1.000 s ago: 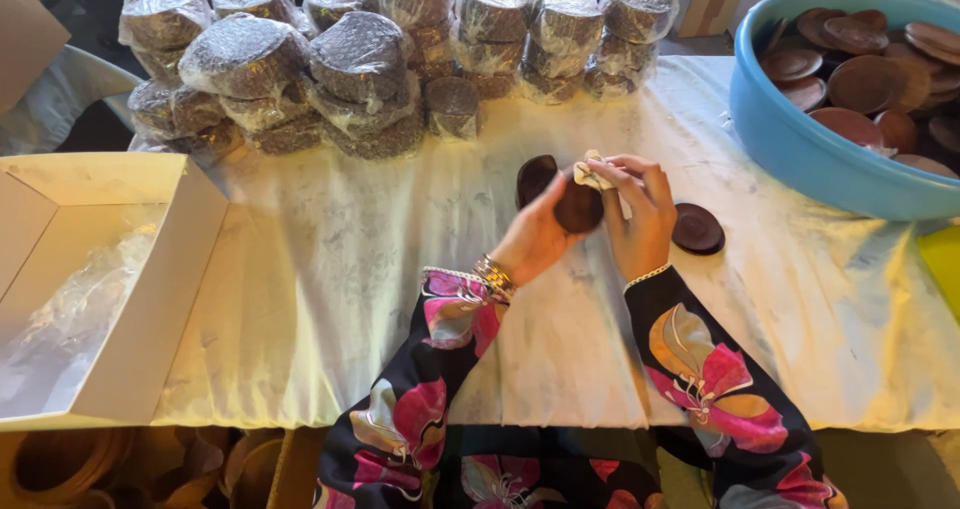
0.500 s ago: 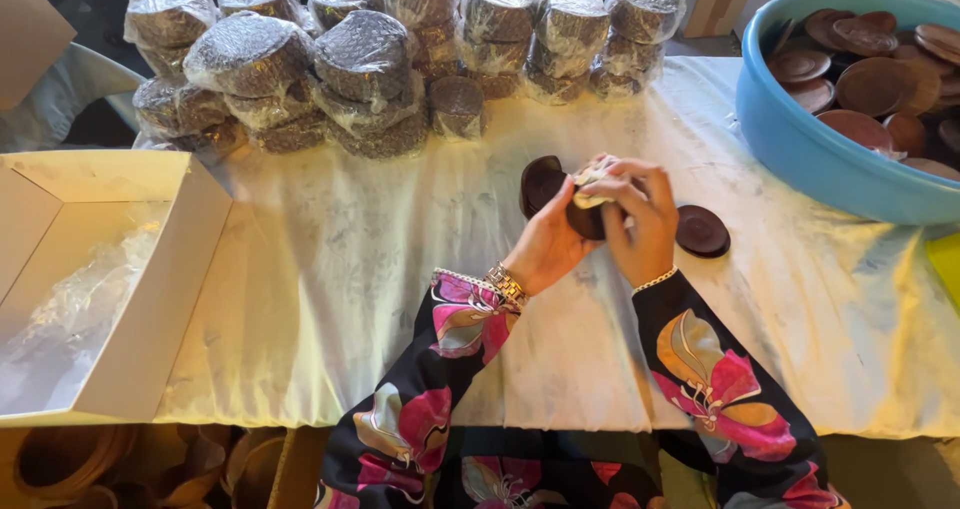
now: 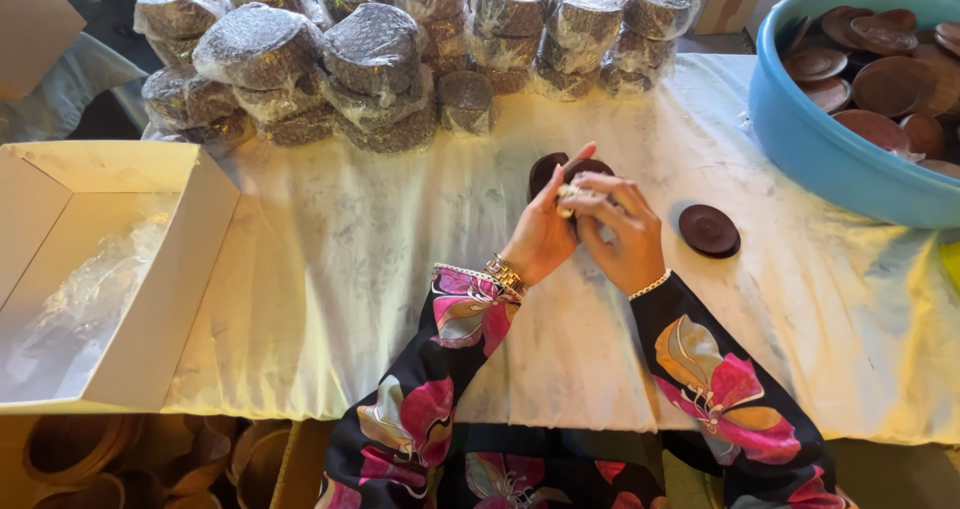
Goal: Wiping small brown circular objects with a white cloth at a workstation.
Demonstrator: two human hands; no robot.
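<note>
My left hand [image 3: 545, 231] and my right hand [image 3: 622, 231] meet over the middle of the table. Together they hold a small dark brown round disc [image 3: 592, 168], mostly hidden behind the fingers. A pale scrap of cloth or paper [image 3: 567, 197] is pinched between the fingertips against the disc. A second dark disc [image 3: 544, 169] sits just behind my left hand. Another dark brown disc [image 3: 709, 231] lies flat on the white tablecloth [image 3: 350, 269] to the right of my right hand.
Several plastic-wrapped stacks of discs [image 3: 375, 54] line the far side of the table. A blue tub [image 3: 830, 149] with brown discs stands at the right. An open white cardboard box [image 3: 150, 299] with clear plastic inside sits at the left edge.
Both hands have drawn closer together around the disc, and the pale scrap has gone from the top of the disc into the fingertips.
</note>
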